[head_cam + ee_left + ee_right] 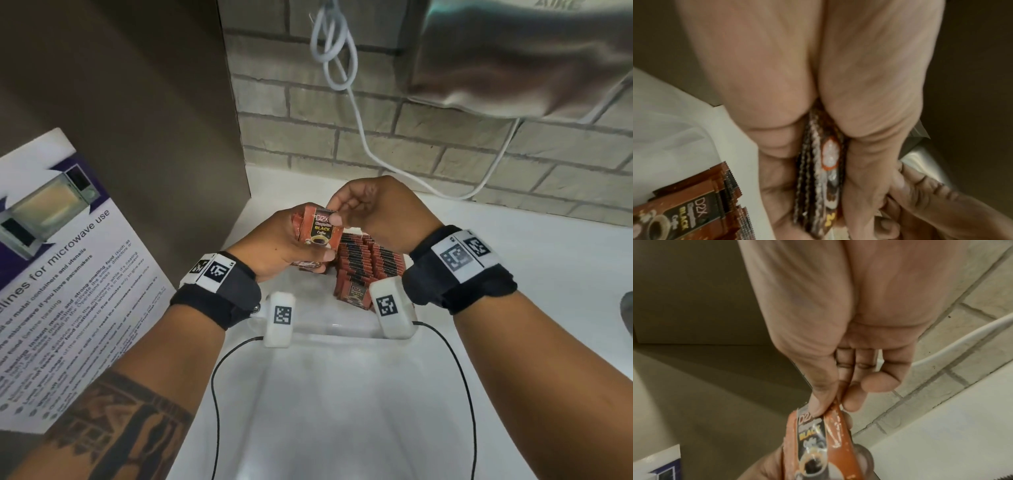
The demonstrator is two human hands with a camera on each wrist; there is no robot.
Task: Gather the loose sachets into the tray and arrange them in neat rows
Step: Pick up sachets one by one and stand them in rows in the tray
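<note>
both forearms reach forward over the white counter (479, 240), hands raised together just above the clear tray (329, 329). the left hand (281, 240) is palm-up, fingers and thumb curled round a stack of sachets (317, 228) held on edge, while the right hand (373, 205), wrist bent down, pinches the top corner of the front sachet between thumb (818, 402) and fingers. rows of sachets (363, 260) stand packed in the tray's far right part, just below and beside the hands.
</note>
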